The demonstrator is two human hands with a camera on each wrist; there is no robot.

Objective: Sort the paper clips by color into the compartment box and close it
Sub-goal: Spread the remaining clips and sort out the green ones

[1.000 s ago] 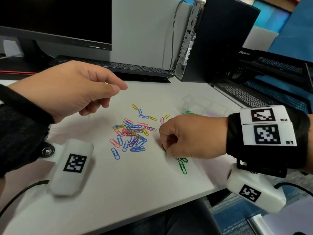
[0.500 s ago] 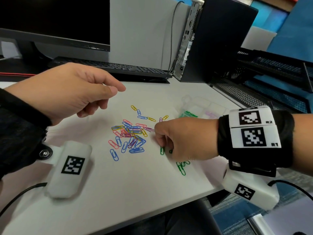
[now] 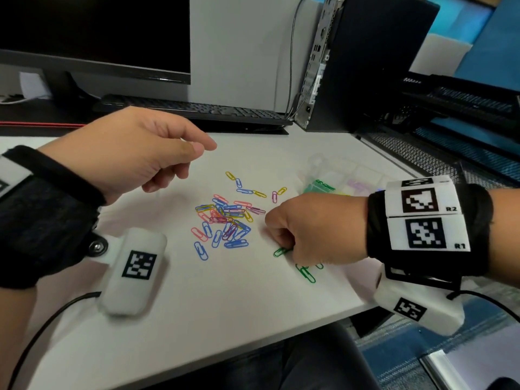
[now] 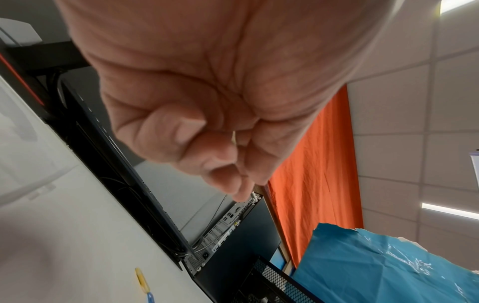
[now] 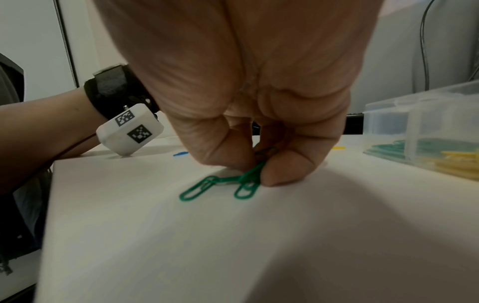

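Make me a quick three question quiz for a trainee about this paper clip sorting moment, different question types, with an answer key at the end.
1. True or false: the right hand pinches green paper clips against the table.
2. Multiple choice: which colours already lie in the compartment box in the right wrist view? A) red and blue B) green and yellow C) none
3. Short answer: what does the left hand hold?

Key:
1. True; thumb and fingers close on them at the table surface.
2. B.
3. Nothing visible; it hangs loosely curled above the table, left of the mixed pile.
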